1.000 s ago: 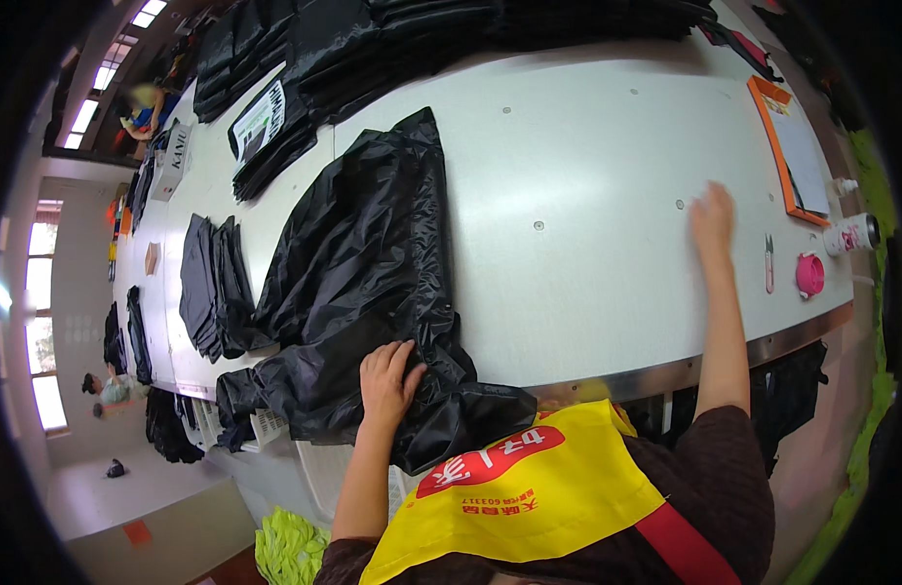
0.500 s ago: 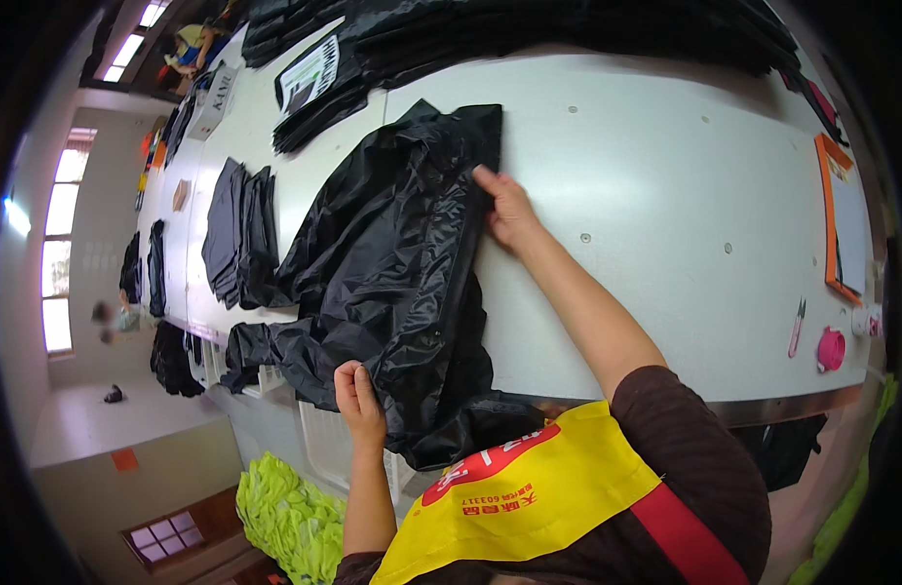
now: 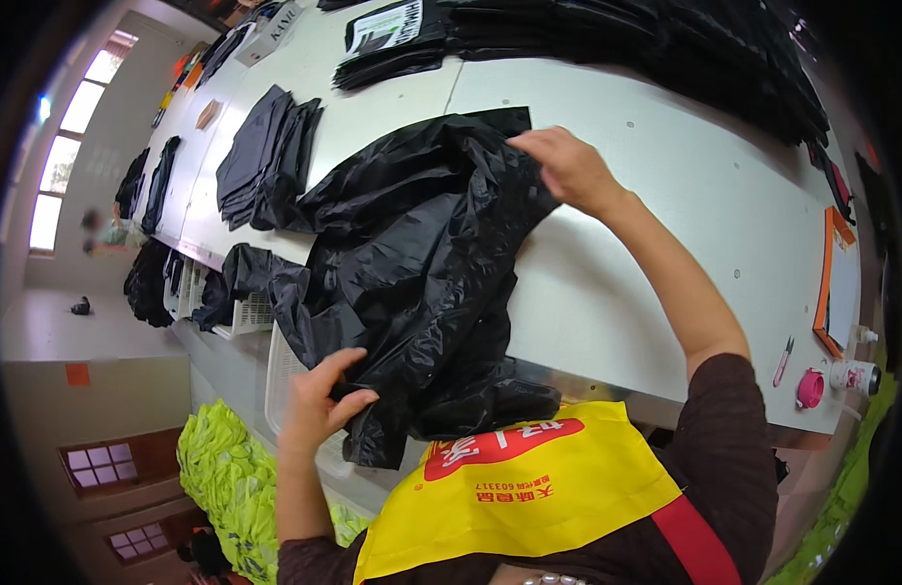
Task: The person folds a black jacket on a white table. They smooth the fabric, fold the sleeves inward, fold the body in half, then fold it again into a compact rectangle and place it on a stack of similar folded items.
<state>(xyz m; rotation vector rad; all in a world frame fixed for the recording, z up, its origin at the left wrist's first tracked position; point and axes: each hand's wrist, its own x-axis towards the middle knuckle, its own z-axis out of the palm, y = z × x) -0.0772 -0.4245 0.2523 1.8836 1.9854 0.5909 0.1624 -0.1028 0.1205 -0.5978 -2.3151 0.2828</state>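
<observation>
A shiny black garment (image 3: 412,283) lies crumpled on the white table, its lower part hanging over the near edge by my apron. At its upper right edge, my right hand (image 3: 573,171) is closed on the thin fabric, fingers bent over it. My left hand (image 3: 319,395) is at the garment's lower left; thumb and forefinger stand apart, with black fabric behind the gap. A sleeve-like part (image 3: 251,273) stretches left past the table edge. Just beyond it is a stack of folded black pieces (image 3: 266,161).
Large black stacks (image 3: 616,39) line the far side, one bearing a printed white panel (image 3: 387,29). On the right are an orange-edged tray (image 3: 833,283), thread snips (image 3: 783,361), a pink round item (image 3: 810,388) and a bottle (image 3: 853,376). White baskets (image 3: 254,314) and a bright yellow-green fabric heap (image 3: 227,478) sit lower left.
The garment's upper right edge has shifted right with my right hand and bunched up. My left hand's thumb and forefinger have parted. The whole view has turned somewhat.
</observation>
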